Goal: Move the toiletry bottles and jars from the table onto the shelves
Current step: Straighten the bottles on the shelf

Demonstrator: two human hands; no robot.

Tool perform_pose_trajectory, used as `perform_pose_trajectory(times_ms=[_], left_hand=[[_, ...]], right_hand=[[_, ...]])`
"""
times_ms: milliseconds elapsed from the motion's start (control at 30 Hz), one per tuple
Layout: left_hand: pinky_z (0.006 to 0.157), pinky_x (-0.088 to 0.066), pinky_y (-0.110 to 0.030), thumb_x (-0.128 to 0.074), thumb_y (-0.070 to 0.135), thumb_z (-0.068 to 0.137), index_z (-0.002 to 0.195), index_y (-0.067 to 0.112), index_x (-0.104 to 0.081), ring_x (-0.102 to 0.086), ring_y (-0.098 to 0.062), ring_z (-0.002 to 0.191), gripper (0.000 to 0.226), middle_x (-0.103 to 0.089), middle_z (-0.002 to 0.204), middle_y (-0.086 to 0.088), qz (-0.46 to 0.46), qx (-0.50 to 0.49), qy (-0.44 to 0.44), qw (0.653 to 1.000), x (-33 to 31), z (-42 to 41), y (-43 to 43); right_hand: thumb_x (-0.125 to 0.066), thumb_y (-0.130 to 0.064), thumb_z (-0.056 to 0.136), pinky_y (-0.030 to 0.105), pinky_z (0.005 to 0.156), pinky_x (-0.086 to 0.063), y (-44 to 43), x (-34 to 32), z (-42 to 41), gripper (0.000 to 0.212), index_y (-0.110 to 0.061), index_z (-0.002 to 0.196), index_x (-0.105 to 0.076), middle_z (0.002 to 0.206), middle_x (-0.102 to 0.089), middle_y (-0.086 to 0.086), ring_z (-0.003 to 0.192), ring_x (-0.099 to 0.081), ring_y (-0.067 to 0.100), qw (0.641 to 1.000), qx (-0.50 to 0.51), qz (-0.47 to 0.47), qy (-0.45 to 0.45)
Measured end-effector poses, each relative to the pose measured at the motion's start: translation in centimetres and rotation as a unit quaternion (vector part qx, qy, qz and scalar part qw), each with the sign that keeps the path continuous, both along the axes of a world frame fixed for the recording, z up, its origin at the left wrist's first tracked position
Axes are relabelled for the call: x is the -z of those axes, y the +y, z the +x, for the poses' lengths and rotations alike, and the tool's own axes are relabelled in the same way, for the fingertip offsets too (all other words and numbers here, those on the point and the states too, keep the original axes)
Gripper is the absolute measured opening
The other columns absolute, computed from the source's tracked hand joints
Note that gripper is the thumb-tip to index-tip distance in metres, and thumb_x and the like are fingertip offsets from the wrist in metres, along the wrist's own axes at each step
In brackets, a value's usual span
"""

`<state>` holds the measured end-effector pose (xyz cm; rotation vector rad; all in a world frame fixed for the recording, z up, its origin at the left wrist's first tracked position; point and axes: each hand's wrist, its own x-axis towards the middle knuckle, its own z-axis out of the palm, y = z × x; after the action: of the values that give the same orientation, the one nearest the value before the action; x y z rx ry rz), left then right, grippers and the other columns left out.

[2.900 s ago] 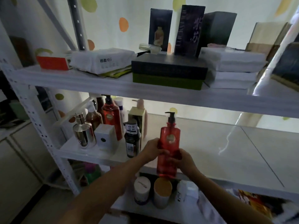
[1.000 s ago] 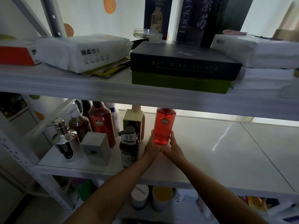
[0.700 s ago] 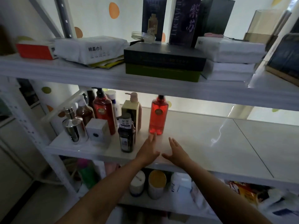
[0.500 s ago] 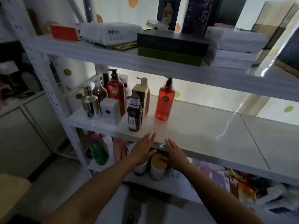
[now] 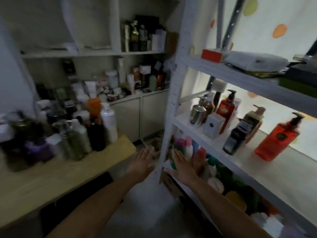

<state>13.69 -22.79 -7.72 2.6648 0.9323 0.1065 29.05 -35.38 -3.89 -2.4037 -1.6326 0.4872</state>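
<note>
White shelf post (image 5: 169, 117) between left hand (image 5: 141, 163) and right hand (image 5: 184, 168), both released, crowded table (image 5: 68, 172) left

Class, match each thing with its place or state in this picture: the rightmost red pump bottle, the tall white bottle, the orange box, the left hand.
Things:
1 rightmost red pump bottle
2 tall white bottle
3 orange box
4 left hand

Places or states:
A on the wooden table
B open, holding nothing
C on the upper shelf
D on the middle shelf

Pairs: 1-D, 2-A, 3-C, 4-B.
</note>
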Motion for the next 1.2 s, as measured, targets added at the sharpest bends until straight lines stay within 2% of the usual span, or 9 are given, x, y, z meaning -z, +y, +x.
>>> perform_pose_trajectory(times_ms=[100,300,600,767,867,933,1000,1100,1200], left_hand=[[0.117,-0.009,-0.036,-0.039,0.042,0.098,0.151,0.021,0.008,-0.001,-0.02,0.147,0.074,0.003,0.16,-0.005,0.019,-0.077,0.019,0.997,-0.1,-7.5,4.5],[0.116,-0.012,-0.034,-0.005,0.068,0.07,0.15,0.017,0.001,-0.009,-0.023,0.147,0.095,-0.005,0.159,-0.006,0.026,-0.197,-0.002,0.98,-0.7,-22.7,12.2],[0.117,-0.014,-0.032,-0.043,0.041,0.098,0.152,0.018,-0.001,-0.009,-0.019,0.147,0.072,-0.004,0.16,-0.003,0.024,-0.309,-0.02,0.95,-0.4,-37.3,18.5],[0.087,-0.047,-0.035,-0.059,0.026,0.09,0.12,0.014,-0.055,-0.055,-0.024,0.109,0.033,-0.057,0.122,-0.007,0.002,-0.455,-0.138,0.88,-0.8,-40.9,20.5],[0.084,-0.047,-0.034,-0.065,0.027,0.087,0.117,0.012,-0.052,-0.055,-0.022,0.106,0.036,-0.057,0.118,-0.006,-0.045,-0.525,-0.191,0.828,-0.6,-42.3,22.5],[0.087,-0.048,-0.036,-0.07,0.027,0.083,0.125,0.012,-0.047,-0.055,-0.023,0.11,0.05,-0.056,0.123,-0.008,-0.074,-0.546,-0.219,0.805,-0.7,-42.7,24.0],[0.093,-0.048,-0.04,-0.074,0.024,0.079,0.136,0.013,-0.04,-0.053,-0.025,0.117,0.067,-0.052,0.131,-0.008,-0.108,-0.558,-0.235,0.788,-0.7,-42.8,25.2],[0.102,-0.043,-0.043,-0.078,0.018,0.075,0.145,0.016,-0.031,-0.045,-0.027,0.127,0.084,-0.044,0.141,-0.008,-0.161,-0.543,-0.264,0.781,-0.5,-42.9,27.0],[0.105,-0.04,-0.041,-0.078,0.011,0.073,0.145,0.02,-0.033,-0.043,-0.026,0.128,0.086,-0.044,0.142,-0.005,-0.189,-0.523,-0.27,0.786,-0.1,-43.2,28.8]], right_hand=[[-0.032,-0.079,0.078,0.038,0.119,-0.009,6.9,0.2,-5.9,0.104,-0.015,0.15,0.006,0.159,0.009,0.002,0.146,0.006,0.018,0.997,-0.078,-0.005,-0.002],[-0.053,-0.053,0.088,0.029,0.115,-0.017,18.9,0.1,-20.1,0.093,-0.016,0.151,0.004,0.159,0.004,-0.001,0.146,-0.002,0.014,0.974,-0.222,0.009,0.039],[-0.054,-0.056,0.087,0.033,0.115,-0.021,29.0,1.9,-34.9,0.096,-0.019,0.15,0.007,0.159,0.01,-0.005,0.146,0.0,0.013,0.943,-0.323,-0.023,0.076],[-0.063,-0.051,0.082,0.038,0.117,-0.021,32.4,2.5,-39.3,0.101,-0.021,0.151,0.005,0.159,-0.001,0.0,0.146,-0.008,0.019,0.943,-0.303,-0.044,0.132],[-0.068,-0.05,0.077,0.036,0.11,-0.033,34.7,2.9,-40.9,0.105,-0.027,0.15,0.004,0.157,-0.016,0.0,0.14,-0.025,0.02,0.942,-0.292,-0.059,0.154],[-0.071,-0.044,0.075,0.022,0.089,-0.042,36.1,3.4,-41.6,0.104,-0.029,0.15,0.0,0.135,-0.041,-0.001,0.119,-0.044,0.018,0.941,-0.273,-0.065,0.188],[-0.073,-0.035,0.076,0.018,0.076,-0.039,37.4,3.8,-42.1,0.099,-0.029,0.149,-0.006,0.113,-0.048,-0.005,0.103,-0.043,0.013,0.94,-0.263,-0.068,0.206],[-0.072,-0.025,0.079,0.034,0.105,-0.036,39.5,3.8,-42.9,0.092,-0.028,0.147,-0.009,0.143,-0.039,0.001,0.131,-0.038,0.02,0.927,-0.27,-0.073,0.248],[-0.069,-0.022,0.083,0.033,0.11,-0.027,41.5,4.0,-43.3,0.086,-0.023,0.148,-0.011,0.148,-0.032,0.003,0.138,-0.028,0.021,0.919,-0.265,-0.099,0.275]])
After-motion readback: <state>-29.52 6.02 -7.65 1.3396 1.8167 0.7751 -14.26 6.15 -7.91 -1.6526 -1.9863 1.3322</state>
